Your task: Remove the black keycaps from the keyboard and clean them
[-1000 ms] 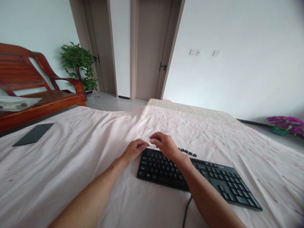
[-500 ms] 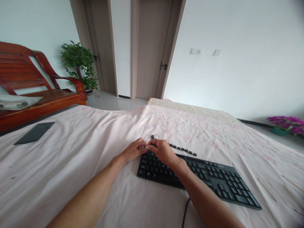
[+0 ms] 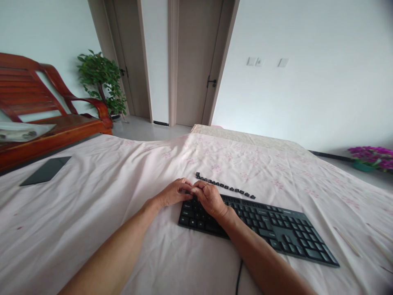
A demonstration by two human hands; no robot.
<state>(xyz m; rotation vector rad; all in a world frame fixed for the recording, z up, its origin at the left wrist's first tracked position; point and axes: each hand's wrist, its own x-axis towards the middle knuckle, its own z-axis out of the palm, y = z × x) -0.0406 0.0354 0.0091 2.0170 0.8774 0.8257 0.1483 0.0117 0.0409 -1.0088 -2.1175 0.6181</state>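
A black keyboard (image 3: 288, 235) lies at a slant on the pink cloth. Over its upper left corner my two hands meet, fingertips together. My left hand (image 3: 174, 192) is closed in a pinch at the keyboard's left edge. My right hand (image 3: 211, 198) reaches across the keys, thumb and fingers pressed together; anything inside its grip is hidden. Just beyond the hands runs a row of small black keycaps (image 3: 231, 189), with one keycap (image 3: 197, 175) at its far left end. A thin wire loop (image 3: 208, 180) shows faintly beside my right fingers; whether they hold it is unclear.
A dark flat tablet-like slab (image 3: 46, 171) lies at the left on the cloth. Thin sticks (image 3: 347, 241) lie right of the keyboard, whose cable (image 3: 239, 276) runs toward me. A wooden bench (image 3: 58, 119) stands at the left, near a leafy plant (image 3: 101, 82).
My right hand has turned and drawn slightly closer to the keyboard. The wire loop, which stood out above the fingers, now appears lower against the keycap row. The view has shifted slightly.
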